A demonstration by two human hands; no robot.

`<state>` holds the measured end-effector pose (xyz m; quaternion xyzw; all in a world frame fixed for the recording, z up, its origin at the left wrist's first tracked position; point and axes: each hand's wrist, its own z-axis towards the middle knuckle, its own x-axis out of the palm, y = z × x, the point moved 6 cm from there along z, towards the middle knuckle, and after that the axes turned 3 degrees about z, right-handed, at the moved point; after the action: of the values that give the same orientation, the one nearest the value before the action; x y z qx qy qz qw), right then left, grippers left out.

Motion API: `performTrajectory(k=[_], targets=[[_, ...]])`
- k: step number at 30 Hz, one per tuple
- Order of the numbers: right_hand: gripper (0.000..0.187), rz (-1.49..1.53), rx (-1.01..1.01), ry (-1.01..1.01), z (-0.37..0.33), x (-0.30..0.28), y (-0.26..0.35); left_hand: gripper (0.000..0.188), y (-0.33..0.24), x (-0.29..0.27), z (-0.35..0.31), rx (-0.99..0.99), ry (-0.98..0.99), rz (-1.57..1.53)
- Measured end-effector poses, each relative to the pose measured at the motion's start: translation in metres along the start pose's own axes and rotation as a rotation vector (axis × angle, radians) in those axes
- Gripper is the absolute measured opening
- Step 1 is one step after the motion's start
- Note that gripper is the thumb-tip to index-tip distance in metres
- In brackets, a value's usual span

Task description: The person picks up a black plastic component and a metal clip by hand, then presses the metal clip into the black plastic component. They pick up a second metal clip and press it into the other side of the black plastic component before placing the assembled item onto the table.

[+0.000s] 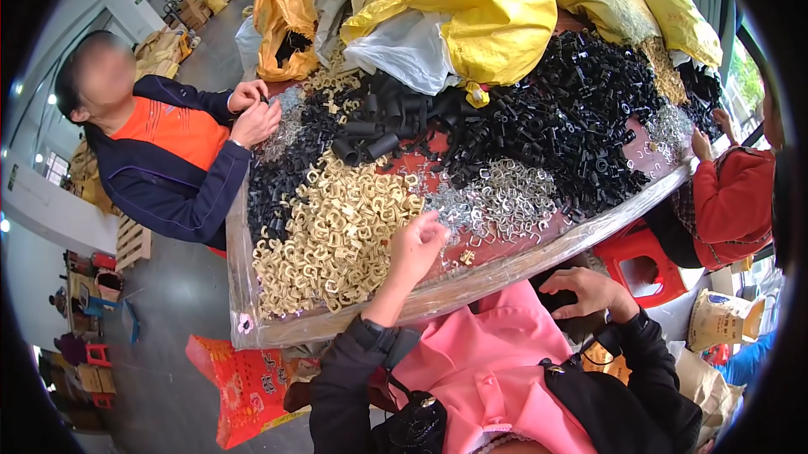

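My left hand (416, 249) is over the table's near side, between a heap of cream-coloured U-shaped plastic clips (337, 235) and a pile of small silvery wire pieces (450, 208). Its fingertips are pinched together, and anything between them is too small to make out. To the right of the wire lies a heap of U-shaped metal clips (513, 197). My right hand (592, 292) is past the table's near edge, beside my pink apron (484, 345). Its thumb and fingers curve apart, with no held thing visible.
Black plastic parts (581, 109) cover much of the red table, whose raised edge (454, 281) is wrapped in film. Yellow sacks (471, 8) stand behind. A person (168, 143) works at left, another in red (732, 197) at right, near a red stool (644, 269).
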<state>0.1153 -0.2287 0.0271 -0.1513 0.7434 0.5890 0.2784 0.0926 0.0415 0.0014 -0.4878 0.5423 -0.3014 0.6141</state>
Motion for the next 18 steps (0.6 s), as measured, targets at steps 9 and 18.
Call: performTrajectory(k=[9,18], targets=[[0.028,-0.276,-0.027,-0.57,0.078,-0.066,-0.014,0.034,-0.029,-0.01,0.045,0.372,-0.273,0.592],[0.024,-0.538,0.253,-0.911,0.112,-0.13,-0.065,0.046,-0.087,0.086,0.111,0.61,-0.087,0.499]])
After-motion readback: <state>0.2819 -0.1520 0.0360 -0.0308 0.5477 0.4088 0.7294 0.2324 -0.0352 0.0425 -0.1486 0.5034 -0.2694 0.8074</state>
